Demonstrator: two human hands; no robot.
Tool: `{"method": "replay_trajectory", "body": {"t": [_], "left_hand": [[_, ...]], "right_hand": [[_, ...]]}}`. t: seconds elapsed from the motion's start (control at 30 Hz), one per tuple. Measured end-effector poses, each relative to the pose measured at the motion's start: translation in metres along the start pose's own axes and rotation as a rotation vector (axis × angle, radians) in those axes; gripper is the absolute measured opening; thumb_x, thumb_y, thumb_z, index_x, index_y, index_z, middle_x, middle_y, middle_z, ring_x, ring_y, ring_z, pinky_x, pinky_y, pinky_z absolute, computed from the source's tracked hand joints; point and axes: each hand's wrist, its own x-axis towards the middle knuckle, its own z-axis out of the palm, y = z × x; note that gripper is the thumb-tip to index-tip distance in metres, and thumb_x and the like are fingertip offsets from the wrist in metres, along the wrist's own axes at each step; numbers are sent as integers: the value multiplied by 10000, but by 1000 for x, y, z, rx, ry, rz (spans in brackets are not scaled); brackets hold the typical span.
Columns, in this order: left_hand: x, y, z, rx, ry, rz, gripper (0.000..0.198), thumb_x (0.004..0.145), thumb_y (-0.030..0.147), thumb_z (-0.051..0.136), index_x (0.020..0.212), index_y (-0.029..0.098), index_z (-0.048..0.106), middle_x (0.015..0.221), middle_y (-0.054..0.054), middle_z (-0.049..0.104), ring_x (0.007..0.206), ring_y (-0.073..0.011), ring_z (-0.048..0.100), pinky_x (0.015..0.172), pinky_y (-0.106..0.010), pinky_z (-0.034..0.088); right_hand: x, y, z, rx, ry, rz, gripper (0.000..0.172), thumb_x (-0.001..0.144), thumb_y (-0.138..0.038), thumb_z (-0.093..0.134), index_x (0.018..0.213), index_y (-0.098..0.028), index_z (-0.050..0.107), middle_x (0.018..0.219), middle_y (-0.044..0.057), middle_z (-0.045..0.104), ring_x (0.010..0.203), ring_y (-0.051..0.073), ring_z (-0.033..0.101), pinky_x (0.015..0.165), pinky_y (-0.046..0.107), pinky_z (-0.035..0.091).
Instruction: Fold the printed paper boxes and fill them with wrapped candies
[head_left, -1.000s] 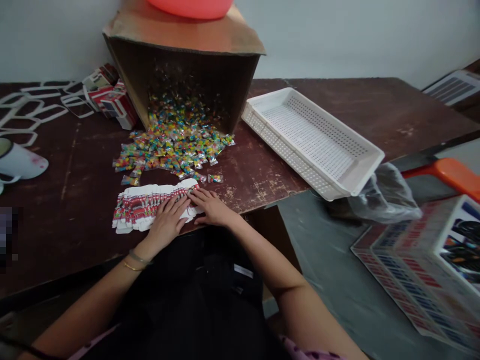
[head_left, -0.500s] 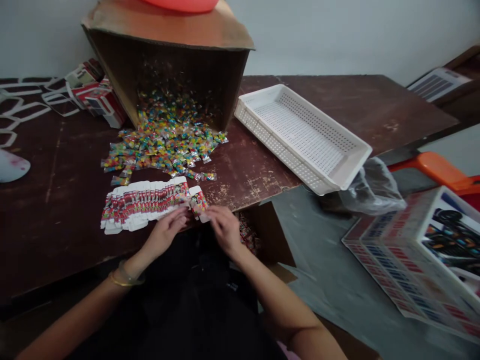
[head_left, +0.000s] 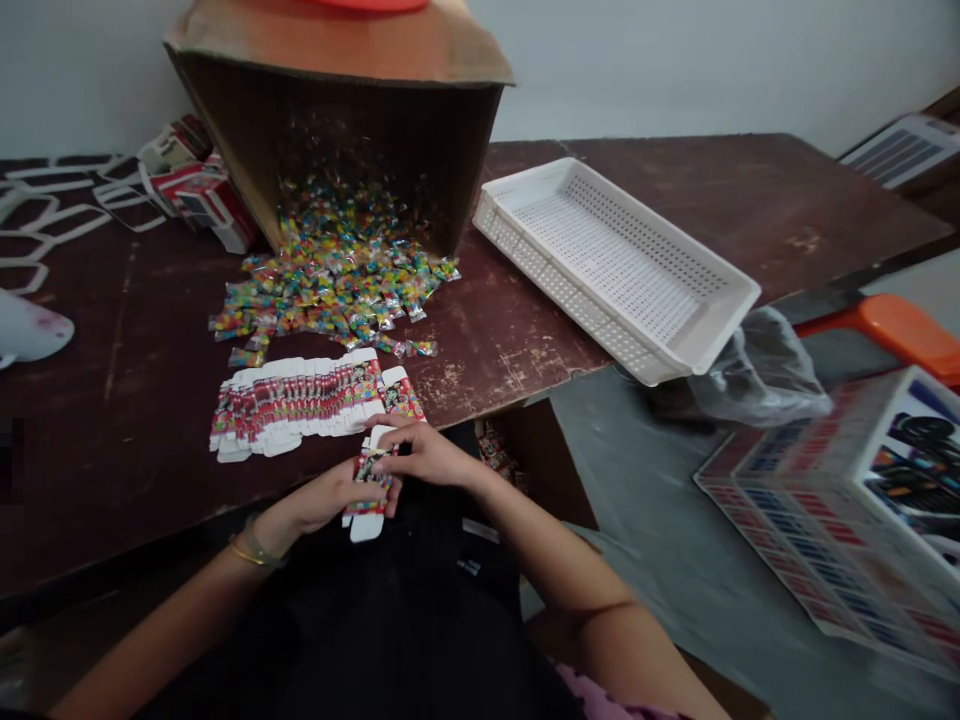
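Observation:
Just off the table's front edge, my left hand grips a small printed carton, red and many-coloured with white end flaps. My right hand has its fingers closed on the carton's upper end. Beyond them on the table lies a fanned row of flat cartons of the same print. One more flat carton lies at the row's right end. Behind the row, small clear-wrapped colourful candies spill in a heap out of a cardboard box lying on its side.
A white perforated tray sits at the table's right edge, with a clear plastic bag below it. An open carton box stands under the edge. Farther right are a white crate and an orange stool.
My hands have drawn back from the row toward my body, and a carton is now held between them. The view has shifted slightly.

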Motion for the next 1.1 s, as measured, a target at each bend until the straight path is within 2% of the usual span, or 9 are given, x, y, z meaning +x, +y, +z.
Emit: {"method": "replay_trajectory", "body": {"t": [0.1,0.2,0.27,0.37,0.47,0.6,0.83,0.97,1.1], "left_hand": [[4,0,-3,198,60,69,258,708,371,725,782,140,639,672,-26,685,600,-172,623,566,-259,459],[12,-9,-1,368,425,210,287,747,421,669,655,163,584,563,21,602,556,-163,580,526,-244,425],[14,-17,4,387,552,305,270,824,431,587,764,168,600,652,8,648,645,-185,625,585,-254,466],[7,-25,13,349,605,404,275,865,393,584,1047,194,531,821,-15,713,766,-203,685,707,-285,522],[-4,-30,18,330,596,442,481,850,331,642,1253,218,404,888,-33,723,853,-220,712,804,-331,539],[-16,-39,15,366,555,448,449,829,310,673,1232,230,494,1044,-70,726,975,-247,703,892,-351,524],[-37,-54,18,587,381,274,211,835,321,635,1022,269,718,988,-19,768,877,-223,701,828,-290,505],[-45,-58,23,339,440,156,163,807,357,640,860,218,707,815,-29,758,780,-212,681,731,-279,502],[-47,-57,21,-62,368,-29,401,729,281,682,1113,234,576,730,17,721,623,-166,644,583,-237,463]], "right_hand": [[-3,-3,-10,131,-104,31,266,873,-388,649,747,-154,650,969,43,622,991,178,563,931,318,415],[-8,-4,-5,154,123,128,228,876,-395,634,889,-167,628,860,7,595,801,136,536,797,275,436],[-13,-2,5,220,271,187,286,856,-376,657,1062,-197,570,839,-16,585,713,110,519,702,238,433],[-22,6,18,518,349,287,396,857,-436,638,1162,-222,503,724,-46,565,591,91,515,562,198,413],[-32,15,25,915,250,447,377,784,-490,704,949,-173,583,615,-46,545,515,76,501,481,174,403],[-43,20,25,1118,121,582,402,690,-446,802,887,-129,655,717,9,623,619,87,577,544,186,493],[-52,22,44,728,82,557,293,724,-319,759,951,-137,724,776,4,665,608,86,568,552,194,495],[-61,13,69,209,68,281,230,872,-251,608,1041,-155,731,923,52,683,838,153,622,795,287,512],[-71,-5,89,-21,111,138,335,978,-285,456,1203,-158,669,1045,96,630,982,169,589,902,309,477]]}}
